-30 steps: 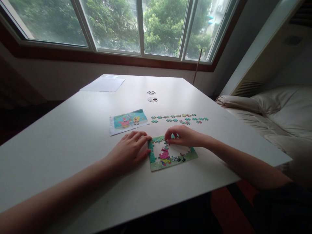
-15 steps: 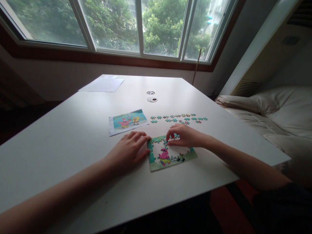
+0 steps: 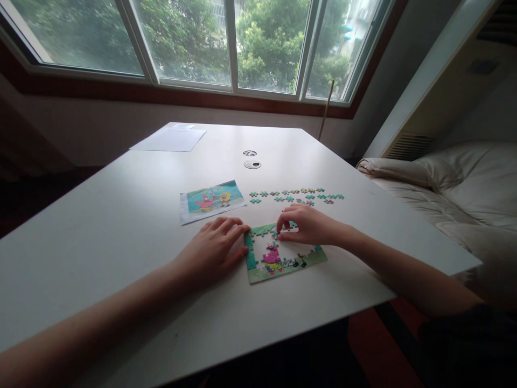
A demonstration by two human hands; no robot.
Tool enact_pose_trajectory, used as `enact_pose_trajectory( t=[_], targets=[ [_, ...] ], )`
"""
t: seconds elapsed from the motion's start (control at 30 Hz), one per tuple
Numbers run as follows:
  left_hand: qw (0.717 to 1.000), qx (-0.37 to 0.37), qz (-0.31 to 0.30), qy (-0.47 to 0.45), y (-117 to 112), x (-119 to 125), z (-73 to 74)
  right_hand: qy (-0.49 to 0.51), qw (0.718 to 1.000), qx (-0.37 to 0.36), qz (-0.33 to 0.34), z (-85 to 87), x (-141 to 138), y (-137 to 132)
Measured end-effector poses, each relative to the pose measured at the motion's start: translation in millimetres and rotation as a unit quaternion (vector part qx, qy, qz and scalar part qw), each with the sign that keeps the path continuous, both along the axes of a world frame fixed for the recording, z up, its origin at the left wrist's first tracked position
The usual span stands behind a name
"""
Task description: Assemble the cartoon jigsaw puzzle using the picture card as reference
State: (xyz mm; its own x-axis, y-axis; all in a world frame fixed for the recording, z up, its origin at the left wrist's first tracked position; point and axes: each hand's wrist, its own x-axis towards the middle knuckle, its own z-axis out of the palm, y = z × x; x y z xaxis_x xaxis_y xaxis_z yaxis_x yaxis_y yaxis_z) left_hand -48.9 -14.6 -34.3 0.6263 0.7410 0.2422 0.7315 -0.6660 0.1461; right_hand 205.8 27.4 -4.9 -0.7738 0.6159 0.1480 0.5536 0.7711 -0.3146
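Observation:
A partly built cartoon jigsaw puzzle [image 3: 283, 263] lies on the white table [image 3: 121, 226] in front of me. My left hand [image 3: 216, 249] rests flat on the table with its fingers stretched out against the puzzle's left edge. My right hand [image 3: 307, 224] sits over the puzzle's upper middle, fingertips pinched together on a small puzzle piece [image 3: 276, 234] pressed down among the set pieces. A row of several loose pieces [image 3: 297, 196] lies just beyond my right hand. A printed reference picture [image 3: 212, 200] lies to the upper left of the puzzle.
A white sheet of paper [image 3: 168, 139] lies at the table's far left. Two round cable grommets [image 3: 251, 160] sit mid-table. A cream cushioned sofa [image 3: 452, 183] stands to the right of the table. Windows run along the far wall.
My right hand has shifted slightly lower and to the right over the puzzle's top area, fingertips pressing down. My left hand has stayed in place.

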Motion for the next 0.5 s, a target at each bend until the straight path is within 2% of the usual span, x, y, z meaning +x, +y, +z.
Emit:
enact_pose_trajectory(
  t=[0.5],
  targets=[
    [1.000,0.000,-0.001,0.000,-0.1,-0.4,-0.8,-0.003,0.999,-0.038,-0.001,5.7,1.5,1.4]
  ],
)
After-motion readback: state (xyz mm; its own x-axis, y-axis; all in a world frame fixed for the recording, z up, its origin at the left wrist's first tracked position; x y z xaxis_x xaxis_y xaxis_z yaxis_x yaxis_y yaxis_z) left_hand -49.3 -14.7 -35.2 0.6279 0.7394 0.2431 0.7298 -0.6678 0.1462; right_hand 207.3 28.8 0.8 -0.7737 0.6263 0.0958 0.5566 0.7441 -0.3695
